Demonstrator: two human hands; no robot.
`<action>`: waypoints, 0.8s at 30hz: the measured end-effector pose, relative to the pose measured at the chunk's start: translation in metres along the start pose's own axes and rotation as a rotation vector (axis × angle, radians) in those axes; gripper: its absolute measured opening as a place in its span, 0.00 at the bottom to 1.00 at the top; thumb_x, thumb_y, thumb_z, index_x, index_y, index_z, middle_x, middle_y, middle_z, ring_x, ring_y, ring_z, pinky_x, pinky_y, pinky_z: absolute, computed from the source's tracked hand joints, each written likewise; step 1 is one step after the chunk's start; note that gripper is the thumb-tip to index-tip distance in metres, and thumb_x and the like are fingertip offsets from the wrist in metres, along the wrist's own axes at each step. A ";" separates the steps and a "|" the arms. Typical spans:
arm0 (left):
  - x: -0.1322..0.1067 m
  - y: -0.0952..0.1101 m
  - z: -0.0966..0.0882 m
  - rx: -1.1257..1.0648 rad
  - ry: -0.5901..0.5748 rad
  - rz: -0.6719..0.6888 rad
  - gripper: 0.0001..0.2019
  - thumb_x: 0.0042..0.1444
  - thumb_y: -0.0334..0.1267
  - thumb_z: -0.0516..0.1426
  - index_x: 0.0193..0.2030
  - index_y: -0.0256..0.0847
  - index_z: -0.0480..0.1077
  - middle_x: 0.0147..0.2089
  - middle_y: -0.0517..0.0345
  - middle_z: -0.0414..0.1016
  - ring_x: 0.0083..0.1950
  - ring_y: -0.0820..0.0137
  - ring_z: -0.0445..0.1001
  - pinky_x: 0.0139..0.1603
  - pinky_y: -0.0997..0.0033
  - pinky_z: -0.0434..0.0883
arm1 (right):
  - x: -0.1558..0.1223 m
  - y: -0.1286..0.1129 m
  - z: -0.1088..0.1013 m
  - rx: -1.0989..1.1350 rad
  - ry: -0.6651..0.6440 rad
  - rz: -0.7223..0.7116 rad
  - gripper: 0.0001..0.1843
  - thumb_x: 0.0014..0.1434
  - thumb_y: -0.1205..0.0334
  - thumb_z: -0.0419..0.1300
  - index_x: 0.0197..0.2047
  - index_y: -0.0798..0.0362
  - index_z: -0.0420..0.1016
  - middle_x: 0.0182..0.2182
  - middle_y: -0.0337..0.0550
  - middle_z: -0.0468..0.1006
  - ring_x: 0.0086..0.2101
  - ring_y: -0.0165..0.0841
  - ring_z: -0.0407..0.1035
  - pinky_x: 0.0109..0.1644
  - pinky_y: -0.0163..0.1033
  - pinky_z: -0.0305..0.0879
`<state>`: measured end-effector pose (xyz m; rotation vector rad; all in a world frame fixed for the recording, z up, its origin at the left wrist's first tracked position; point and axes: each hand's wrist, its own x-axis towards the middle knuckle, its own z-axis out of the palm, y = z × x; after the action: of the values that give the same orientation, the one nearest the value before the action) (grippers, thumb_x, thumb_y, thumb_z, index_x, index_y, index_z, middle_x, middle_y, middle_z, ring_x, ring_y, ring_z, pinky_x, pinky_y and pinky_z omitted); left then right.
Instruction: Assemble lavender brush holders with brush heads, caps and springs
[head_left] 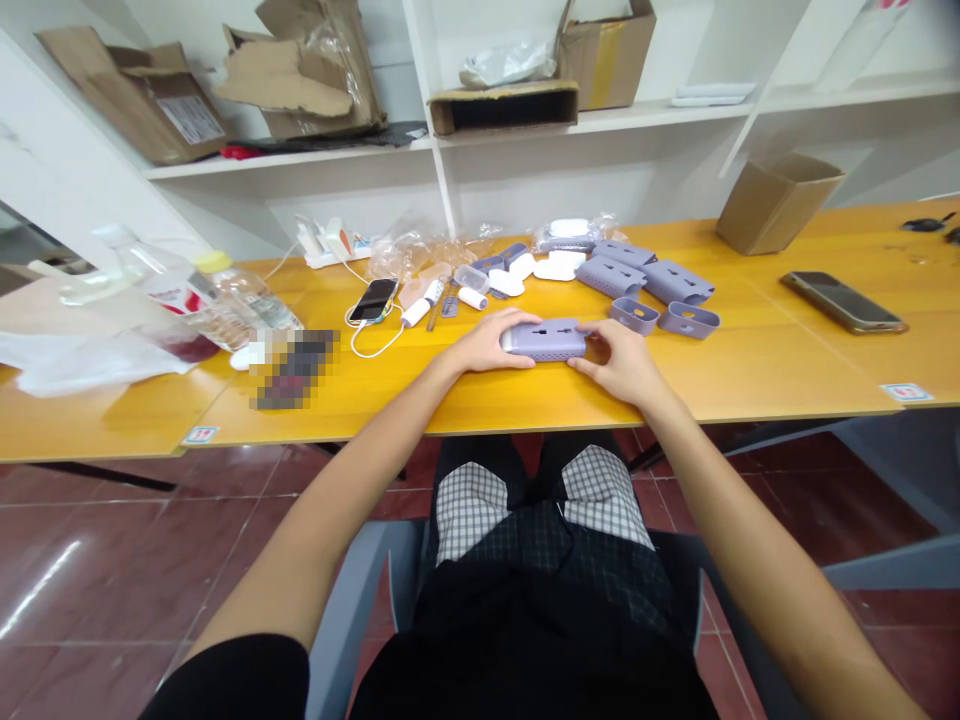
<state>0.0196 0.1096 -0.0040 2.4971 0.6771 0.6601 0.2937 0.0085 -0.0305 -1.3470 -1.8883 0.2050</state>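
A lilac plastic case (546,338) with small holes and a white end lies on the orange table (750,370) in front of me. My left hand (491,343) wraps its left end, fingers curled over the top. My right hand (621,358) grips its right end, thumb and fingers closed on it. Behind it lie several more lilac case halves (643,283) and white inner parts (559,266), some in clear bags.
A phone on a white cable (373,299) lies left of centre, another phone (843,302) at the right. Water bottles (225,300) and plastic bags sit at the far left, a cardboard box (776,200) at the back right. Shelves with boxes stand behind.
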 end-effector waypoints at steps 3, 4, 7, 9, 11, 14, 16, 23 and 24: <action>0.000 0.001 0.000 -0.013 -0.019 0.041 0.32 0.55 0.53 0.70 0.64 0.47 0.74 0.64 0.48 0.76 0.66 0.51 0.74 0.72 0.45 0.67 | 0.000 0.001 0.000 0.012 -0.002 -0.020 0.27 0.61 0.51 0.69 0.60 0.52 0.79 0.54 0.56 0.83 0.51 0.53 0.79 0.61 0.61 0.74; 0.001 0.000 -0.001 -0.015 -0.019 0.046 0.31 0.54 0.53 0.70 0.63 0.47 0.75 0.63 0.48 0.76 0.65 0.51 0.75 0.71 0.45 0.67 | 0.000 0.001 0.000 0.012 -0.011 -0.023 0.27 0.61 0.51 0.68 0.61 0.51 0.78 0.55 0.55 0.83 0.52 0.52 0.79 0.62 0.61 0.74; 0.001 -0.002 -0.001 0.001 -0.005 0.040 0.31 0.53 0.53 0.70 0.63 0.47 0.75 0.62 0.48 0.76 0.64 0.51 0.75 0.71 0.45 0.68 | 0.000 0.003 0.001 -0.035 -0.072 -0.030 0.30 0.65 0.52 0.64 0.68 0.51 0.74 0.64 0.56 0.79 0.62 0.53 0.74 0.69 0.63 0.68; 0.002 -0.006 0.000 0.027 0.015 0.017 0.31 0.54 0.53 0.70 0.64 0.48 0.75 0.64 0.48 0.75 0.66 0.50 0.74 0.73 0.44 0.67 | -0.001 0.004 0.004 -0.104 -0.118 -0.013 0.37 0.67 0.51 0.61 0.75 0.55 0.65 0.72 0.59 0.70 0.71 0.54 0.64 0.75 0.64 0.61; 0.002 -0.009 0.001 0.058 0.039 -0.019 0.33 0.56 0.54 0.68 0.67 0.50 0.73 0.69 0.47 0.72 0.71 0.49 0.70 0.76 0.42 0.63 | -0.001 0.005 0.007 -0.173 -0.152 0.027 0.44 0.68 0.50 0.58 0.80 0.62 0.54 0.77 0.64 0.60 0.75 0.55 0.56 0.78 0.64 0.55; 0.000 -0.013 0.001 0.089 0.052 -0.086 0.46 0.53 0.59 0.69 0.76 0.50 0.63 0.79 0.45 0.60 0.80 0.45 0.59 0.81 0.39 0.54 | -0.001 0.004 0.010 -0.282 -0.196 0.101 0.48 0.69 0.47 0.55 0.80 0.69 0.49 0.77 0.70 0.56 0.77 0.58 0.51 0.79 0.64 0.51; -0.003 -0.013 -0.001 0.091 0.033 -0.141 0.55 0.52 0.61 0.69 0.82 0.49 0.52 0.84 0.44 0.50 0.84 0.44 0.50 0.83 0.40 0.50 | -0.001 0.001 0.010 -0.361 -0.228 0.142 0.47 0.70 0.46 0.52 0.79 0.71 0.52 0.77 0.72 0.56 0.77 0.59 0.50 0.80 0.66 0.47; -0.043 0.007 -0.011 0.261 -0.038 -0.442 0.50 0.65 0.58 0.58 0.84 0.38 0.39 0.86 0.39 0.37 0.86 0.47 0.41 0.84 0.45 0.46 | 0.001 -0.006 0.010 -0.459 -0.303 0.168 0.43 0.73 0.44 0.44 0.78 0.69 0.58 0.76 0.69 0.59 0.77 0.57 0.50 0.79 0.69 0.44; -0.051 0.012 -0.011 0.317 -0.064 -0.477 0.46 0.68 0.58 0.54 0.84 0.36 0.43 0.86 0.38 0.40 0.86 0.47 0.42 0.84 0.43 0.45 | 0.001 -0.006 0.010 -0.457 -0.308 0.164 0.42 0.73 0.44 0.44 0.78 0.68 0.58 0.77 0.68 0.59 0.77 0.57 0.50 0.79 0.69 0.44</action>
<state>-0.0212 0.0747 -0.0057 2.4705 1.3828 0.3117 0.2824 0.0097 -0.0342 -1.8681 -2.1653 0.0649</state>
